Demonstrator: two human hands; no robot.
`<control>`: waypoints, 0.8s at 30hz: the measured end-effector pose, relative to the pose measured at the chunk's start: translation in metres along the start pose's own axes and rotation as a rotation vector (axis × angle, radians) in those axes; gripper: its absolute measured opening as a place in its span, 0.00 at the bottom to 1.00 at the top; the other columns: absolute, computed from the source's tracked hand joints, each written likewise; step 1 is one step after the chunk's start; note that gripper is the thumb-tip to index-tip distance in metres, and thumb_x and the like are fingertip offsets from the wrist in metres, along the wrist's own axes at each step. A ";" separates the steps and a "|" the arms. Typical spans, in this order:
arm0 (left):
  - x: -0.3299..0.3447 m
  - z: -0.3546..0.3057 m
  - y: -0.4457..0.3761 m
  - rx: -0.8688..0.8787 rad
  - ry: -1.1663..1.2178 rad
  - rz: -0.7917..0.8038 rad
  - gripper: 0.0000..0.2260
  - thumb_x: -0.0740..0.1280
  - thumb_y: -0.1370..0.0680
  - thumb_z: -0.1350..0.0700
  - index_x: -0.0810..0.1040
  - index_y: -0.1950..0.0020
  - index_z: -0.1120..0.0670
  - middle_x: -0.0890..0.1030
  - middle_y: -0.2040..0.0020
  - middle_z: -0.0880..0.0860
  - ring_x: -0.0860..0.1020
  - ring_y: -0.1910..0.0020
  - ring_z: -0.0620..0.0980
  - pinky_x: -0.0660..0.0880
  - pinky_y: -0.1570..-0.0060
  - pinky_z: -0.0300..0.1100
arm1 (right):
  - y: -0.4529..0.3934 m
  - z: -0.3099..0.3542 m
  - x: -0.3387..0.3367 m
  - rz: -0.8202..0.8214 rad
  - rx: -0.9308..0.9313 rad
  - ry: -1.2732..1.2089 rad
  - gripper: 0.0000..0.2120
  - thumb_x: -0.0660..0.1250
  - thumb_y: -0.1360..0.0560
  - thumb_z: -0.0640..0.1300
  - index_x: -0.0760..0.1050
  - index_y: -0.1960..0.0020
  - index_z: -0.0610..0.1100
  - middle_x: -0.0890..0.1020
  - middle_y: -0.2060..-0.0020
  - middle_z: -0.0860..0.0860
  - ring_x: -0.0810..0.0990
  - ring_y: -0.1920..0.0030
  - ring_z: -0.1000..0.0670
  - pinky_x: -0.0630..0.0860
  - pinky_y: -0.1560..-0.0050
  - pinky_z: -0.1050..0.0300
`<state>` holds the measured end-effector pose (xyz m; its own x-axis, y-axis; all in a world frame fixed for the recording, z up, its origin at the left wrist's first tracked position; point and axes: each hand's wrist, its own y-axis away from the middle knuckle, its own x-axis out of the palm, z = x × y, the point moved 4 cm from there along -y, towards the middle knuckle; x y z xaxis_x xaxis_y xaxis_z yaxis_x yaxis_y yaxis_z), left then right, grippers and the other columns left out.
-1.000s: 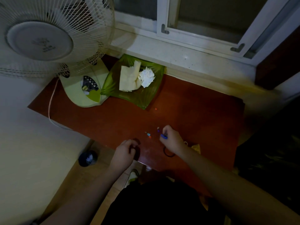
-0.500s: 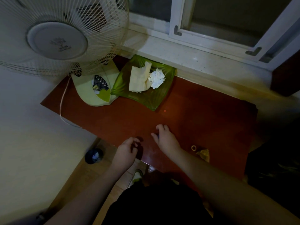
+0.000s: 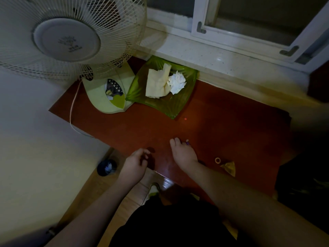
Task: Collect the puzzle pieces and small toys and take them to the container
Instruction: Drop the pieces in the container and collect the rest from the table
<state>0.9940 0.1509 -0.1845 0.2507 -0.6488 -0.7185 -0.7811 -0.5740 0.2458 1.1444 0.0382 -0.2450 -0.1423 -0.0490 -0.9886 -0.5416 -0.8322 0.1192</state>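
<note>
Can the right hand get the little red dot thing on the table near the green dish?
Probably yes. The tiny red piece lies alone on the bare red-brown tabletop, just ahead of the right hand and beside the green glass dish. Nothing sits between them, so a short reach forward should do.

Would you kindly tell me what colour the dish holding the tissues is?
Translucent green dish, clearest in the head view.

We see a reddish-brown table (image 3: 222, 122) under the window. On it stand a fan base (image 3: 105, 97) and a green tray (image 3: 170, 107); near our edge lie a small ring (image 3: 217, 160), a yellowish scrap (image 3: 229, 168) and tiny coloured bits (image 3: 187, 142).
</note>
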 end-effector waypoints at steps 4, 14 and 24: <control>0.002 -0.001 -0.002 0.021 -0.014 0.020 0.15 0.62 0.26 0.68 0.77 0.47 0.50 0.78 0.55 0.48 0.76 0.57 0.42 0.68 0.61 0.26 | 0.002 0.003 -0.004 -0.009 -0.028 0.092 0.08 0.61 0.35 0.38 0.75 0.58 0.44 0.78 0.62 0.47 0.79 0.68 0.47 0.75 0.72 0.56; 0.004 -0.007 -0.006 0.078 -0.063 0.034 0.15 0.62 0.26 0.68 0.77 0.48 0.50 0.78 0.54 0.48 0.75 0.59 0.41 0.67 0.62 0.28 | 0.000 -0.003 -0.011 0.055 0.005 0.099 0.14 0.56 0.31 0.36 0.76 0.50 0.42 0.78 0.54 0.46 0.80 0.54 0.46 0.78 0.56 0.55; 0.008 -0.005 -0.008 0.077 -0.066 0.056 0.15 0.62 0.26 0.67 0.76 0.48 0.48 0.78 0.54 0.48 0.76 0.55 0.43 0.66 0.60 0.25 | -0.002 -0.036 -0.022 -0.109 0.292 -0.841 0.10 0.63 0.25 0.34 0.78 0.46 0.40 0.78 0.50 0.44 0.78 0.52 0.46 0.75 0.50 0.54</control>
<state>1.0048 0.1478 -0.1892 0.1687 -0.6429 -0.7472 -0.8351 -0.4959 0.2382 1.1784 0.0207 -0.2272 -0.5761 0.5381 -0.6153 -0.7600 -0.6296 0.1609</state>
